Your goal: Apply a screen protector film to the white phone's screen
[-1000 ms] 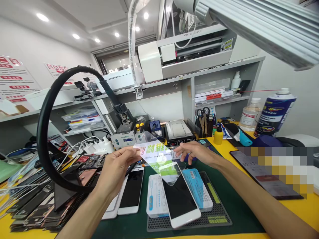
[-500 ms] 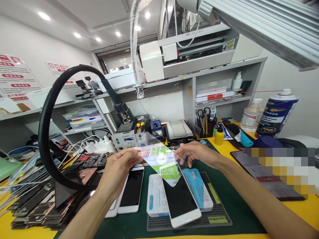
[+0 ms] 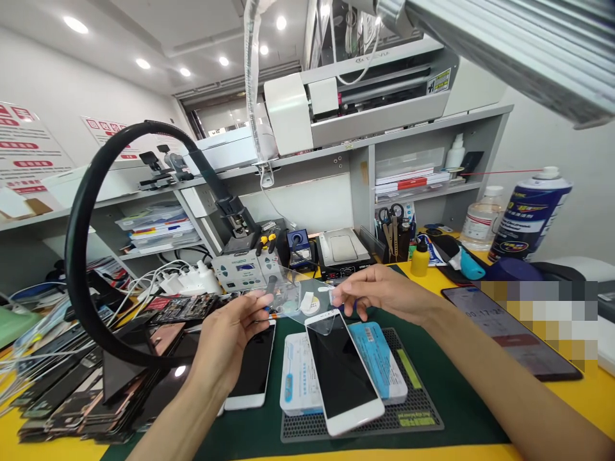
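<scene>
A clear plastic film (image 3: 293,299) is stretched between my two hands, above the top end of a white phone with a black screen (image 3: 342,374). My left hand (image 3: 235,326) pinches the film's left side, and my right hand (image 3: 372,293) has thumb and fingertips closed on its right edge. One corner of the film hangs over the phone's upper screen. The phone rests tilted on a blue and white box (image 3: 379,365), which lies on a grey perforated mat (image 3: 425,400).
A second white phone (image 3: 254,365) lies beyond my left wrist. Stacked phone parts (image 3: 96,397) and a black ring-shaped tube (image 3: 72,237) stand at the left. A yellow bottle (image 3: 419,257), spray can (image 3: 531,214) and large phone (image 3: 509,333) are at the right.
The film has turned from its printed face to a clear view and sits further back, uncovering more of the phone. My right fingers have closed in on its edge.
</scene>
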A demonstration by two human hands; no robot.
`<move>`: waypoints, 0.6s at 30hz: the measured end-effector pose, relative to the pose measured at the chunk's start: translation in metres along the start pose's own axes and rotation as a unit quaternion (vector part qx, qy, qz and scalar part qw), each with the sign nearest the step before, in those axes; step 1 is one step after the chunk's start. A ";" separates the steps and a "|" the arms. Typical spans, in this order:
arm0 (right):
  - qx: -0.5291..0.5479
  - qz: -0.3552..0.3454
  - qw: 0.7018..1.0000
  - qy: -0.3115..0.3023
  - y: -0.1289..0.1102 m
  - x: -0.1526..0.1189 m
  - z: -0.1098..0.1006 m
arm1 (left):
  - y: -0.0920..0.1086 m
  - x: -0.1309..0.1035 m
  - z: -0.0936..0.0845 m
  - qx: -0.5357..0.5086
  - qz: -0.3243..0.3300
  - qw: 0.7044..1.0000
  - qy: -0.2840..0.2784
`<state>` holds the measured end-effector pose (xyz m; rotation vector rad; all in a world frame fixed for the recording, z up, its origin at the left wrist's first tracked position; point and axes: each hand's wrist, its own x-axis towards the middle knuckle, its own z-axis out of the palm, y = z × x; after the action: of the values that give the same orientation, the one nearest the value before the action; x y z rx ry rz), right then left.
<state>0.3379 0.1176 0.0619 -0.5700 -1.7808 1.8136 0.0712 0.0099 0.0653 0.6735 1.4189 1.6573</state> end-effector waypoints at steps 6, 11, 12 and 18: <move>-0.011 0.006 1.000 0.010 0.001 0.002 0.000 | -0.008 -0.014 0.001 -0.020 -0.026 0.999 0.001; -0.006 0.013 0.999 0.037 0.003 0.004 -0.001 | -0.015 -0.039 -0.009 -0.026 -0.060 0.997 -0.033; -0.005 0.016 0.999 0.038 0.003 0.004 -0.001 | -0.015 -0.043 -0.012 -0.027 -0.073 0.996 -0.050; -0.009 0.047 0.999 0.019 0.001 0.003 0.006 | -0.011 -0.052 -0.031 -0.105 -0.253 0.918 -0.287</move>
<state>0.3319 0.1151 0.0615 -0.7022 -1.7743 1.8382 0.0749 -0.0507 0.0540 0.5470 0.8720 1.0601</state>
